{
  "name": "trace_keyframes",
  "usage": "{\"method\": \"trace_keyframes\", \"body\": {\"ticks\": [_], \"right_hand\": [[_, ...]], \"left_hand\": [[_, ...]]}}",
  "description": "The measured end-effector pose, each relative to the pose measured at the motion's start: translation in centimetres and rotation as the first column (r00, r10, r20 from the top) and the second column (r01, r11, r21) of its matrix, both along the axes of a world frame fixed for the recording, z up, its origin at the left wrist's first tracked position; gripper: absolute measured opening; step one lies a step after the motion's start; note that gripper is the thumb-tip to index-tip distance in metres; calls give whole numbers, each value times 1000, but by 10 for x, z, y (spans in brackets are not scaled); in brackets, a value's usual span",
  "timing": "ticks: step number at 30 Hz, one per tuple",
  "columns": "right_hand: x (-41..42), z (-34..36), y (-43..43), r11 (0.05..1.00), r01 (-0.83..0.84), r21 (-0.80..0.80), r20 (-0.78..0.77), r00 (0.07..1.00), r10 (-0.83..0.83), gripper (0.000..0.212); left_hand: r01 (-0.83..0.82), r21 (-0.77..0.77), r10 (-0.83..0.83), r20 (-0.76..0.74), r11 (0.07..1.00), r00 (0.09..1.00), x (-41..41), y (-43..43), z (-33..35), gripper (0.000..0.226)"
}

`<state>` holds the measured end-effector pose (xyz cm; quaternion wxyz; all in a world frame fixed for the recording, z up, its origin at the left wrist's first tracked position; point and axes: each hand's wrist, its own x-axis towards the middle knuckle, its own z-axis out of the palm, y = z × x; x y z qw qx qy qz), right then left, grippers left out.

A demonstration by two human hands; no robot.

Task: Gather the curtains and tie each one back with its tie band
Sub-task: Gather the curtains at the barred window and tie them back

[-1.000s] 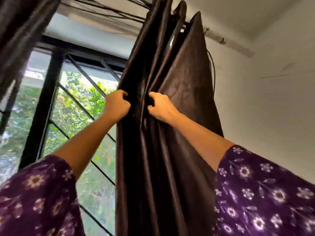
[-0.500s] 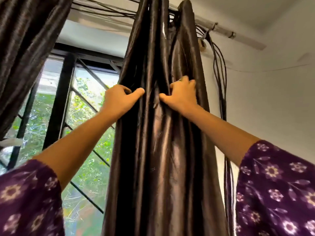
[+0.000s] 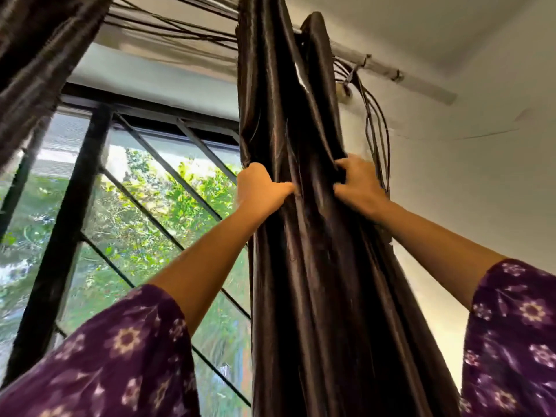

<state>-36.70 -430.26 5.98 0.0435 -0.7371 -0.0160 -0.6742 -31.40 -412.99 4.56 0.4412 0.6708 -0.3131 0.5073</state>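
Head view. The right curtain (image 3: pixel 301 266) hangs bunched into a narrow column at the window's (image 3: pixel 150 221) right edge, beside the wall. The left hand (image 3: pixel 258 191) grips its left side, fingers curled round the folds. The right hand (image 3: pixel 358 185) clutches folds on its right side, fingers dug in. No tie band is visible. The other curtain (image 3: pixel 39 70), upper left, hangs untied as far as shown. Assessment: gathering nearly done on this curtain; tying outstanding on both.
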Motion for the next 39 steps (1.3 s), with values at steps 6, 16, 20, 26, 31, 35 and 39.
{"method": "trace_keyframes", "body": {"ticks": [6,16,20,26,31,35,39], "right_hand": [[21,24,93,903,-161,-398,-110,986,128,39],[37,29,137,900,-333,-281,-46,941,334,15],[38,-6,92,926,-374,-45,8,927,374,18],[19,-52,55,993,-93,77,71,994,88,8],[10,-103,48,992,-10,125,-86,996,21,17],[23,-152,57,987,-65,146,-192,977,93,7],[30,-189,56,979,-40,199,-205,975,82,15]], "left_hand": [[-50,-148,55,27,988,998,19,30,-1,35],[-129,-148,155,181,981,971,16,73,-13,32],[-88,-74,102,210,993,972,9,43,-22,24],[-55,18,52,139,998,989,-5,-5,-38,12],[-19,39,15,104,999,995,0,-19,-70,29],[-28,8,27,98,1000,995,4,-19,-109,35],[-41,7,41,76,999,996,14,-12,-148,24]]}}
